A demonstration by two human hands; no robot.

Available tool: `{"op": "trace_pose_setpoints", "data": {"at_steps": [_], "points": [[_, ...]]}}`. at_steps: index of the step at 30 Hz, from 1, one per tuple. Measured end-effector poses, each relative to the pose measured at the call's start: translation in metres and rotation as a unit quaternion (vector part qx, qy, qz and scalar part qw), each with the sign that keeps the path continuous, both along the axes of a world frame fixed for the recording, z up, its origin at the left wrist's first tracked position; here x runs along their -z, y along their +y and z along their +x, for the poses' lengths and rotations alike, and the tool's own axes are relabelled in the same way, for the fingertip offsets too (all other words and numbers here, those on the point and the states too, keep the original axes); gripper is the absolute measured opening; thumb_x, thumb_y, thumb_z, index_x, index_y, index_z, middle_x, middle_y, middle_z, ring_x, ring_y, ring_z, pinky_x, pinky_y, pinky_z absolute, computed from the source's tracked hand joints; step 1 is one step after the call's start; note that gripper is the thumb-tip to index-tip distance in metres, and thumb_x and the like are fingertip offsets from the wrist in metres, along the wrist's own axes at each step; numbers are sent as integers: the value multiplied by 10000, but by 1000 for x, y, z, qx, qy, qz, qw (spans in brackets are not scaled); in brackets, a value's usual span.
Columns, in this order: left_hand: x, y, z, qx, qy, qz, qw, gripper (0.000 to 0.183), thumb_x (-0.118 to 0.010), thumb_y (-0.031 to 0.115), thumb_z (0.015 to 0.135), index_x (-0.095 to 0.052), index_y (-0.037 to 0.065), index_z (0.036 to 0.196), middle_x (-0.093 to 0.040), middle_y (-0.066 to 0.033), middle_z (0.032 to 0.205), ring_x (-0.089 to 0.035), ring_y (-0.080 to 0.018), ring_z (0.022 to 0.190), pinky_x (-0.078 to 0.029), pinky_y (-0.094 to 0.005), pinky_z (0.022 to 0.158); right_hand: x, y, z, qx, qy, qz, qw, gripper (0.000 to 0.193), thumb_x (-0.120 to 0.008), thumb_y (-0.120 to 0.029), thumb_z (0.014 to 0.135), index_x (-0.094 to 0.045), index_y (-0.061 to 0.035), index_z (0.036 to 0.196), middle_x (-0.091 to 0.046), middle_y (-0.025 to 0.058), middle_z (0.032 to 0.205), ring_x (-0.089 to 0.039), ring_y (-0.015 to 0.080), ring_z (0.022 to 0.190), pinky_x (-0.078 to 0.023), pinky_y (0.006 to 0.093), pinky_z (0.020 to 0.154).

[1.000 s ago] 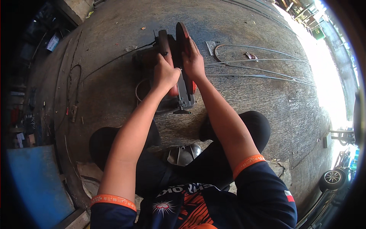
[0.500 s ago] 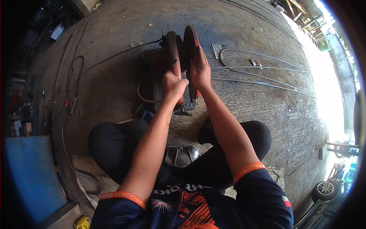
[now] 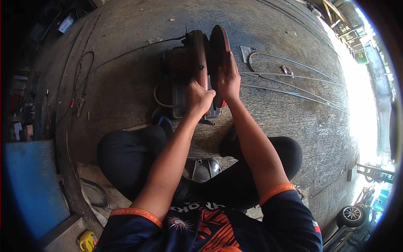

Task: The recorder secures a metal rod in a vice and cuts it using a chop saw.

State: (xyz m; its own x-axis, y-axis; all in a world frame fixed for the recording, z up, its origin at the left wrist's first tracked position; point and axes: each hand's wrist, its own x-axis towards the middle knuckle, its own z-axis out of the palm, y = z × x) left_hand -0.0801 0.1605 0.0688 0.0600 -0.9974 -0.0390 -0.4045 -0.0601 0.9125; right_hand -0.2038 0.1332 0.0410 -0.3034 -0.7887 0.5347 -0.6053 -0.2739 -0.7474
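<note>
A cut-off saw [image 3: 200, 54] with a worn red guard stands on the floor in front of my crossed legs. Its large round disc [image 3: 218, 40], reddish at the rim, is on the right side. My left hand [image 3: 199, 100] is closed around the lower, near end of the red guard arm, thumb toward the right. Flat against the disc's outer face lies my right hand [image 3: 229, 84], fingers stretched forward and together. The saw's grey metal base [image 3: 179, 98] shows below, partly covered by my left hand and the guard.
Between my legs lies a shiny metal cover [image 3: 202, 169]. Bent thin metal rods [image 3: 294, 77] stretch across the floor [image 3: 294, 122] at the right. A dark cable [image 3: 136, 49] runs left from the saw. A blue panel [image 3: 35, 185] is at the left, a yellow container [image 3: 87, 241] below it.
The view has shifted slightly, so the saw appears a little farther right. Both hands keep about the same places on the guard arm and the disc.
</note>
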Motion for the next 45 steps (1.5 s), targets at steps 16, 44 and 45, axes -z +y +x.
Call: {"op": "trace_pose_setpoints", "data": {"at_steps": [16,44,45], "points": [[8,2,0,-8,-15,-12,1000,449,-669,69,594,-544,-88,996,-637,-257,862,-659,-353,842,-512,-375,760,4,3,3,7,39,5,999,531,-508,-118,881,-366,4,1378,-449,224,1356,-450,353,1247,-384,378,1015],[13,4,0,1,-6,1,1000,520,-645,23,589,-509,-95,1077,-614,-304,937,-614,-425,937,-500,-415,827,11,3,3,22,37,-2,999,520,-513,-115,881,-380,-12,1373,-475,214,1333,-481,353,1217,-409,386,999],[12,4,0,1,-1,-4,1000,525,-645,26,589,-508,-95,1081,-611,-308,942,-610,-428,942,-498,-417,832,11,4,3,28,46,-5,999,519,-512,-119,881,-381,-14,1372,-475,211,1334,-480,354,1217,-408,387,1000]]}}
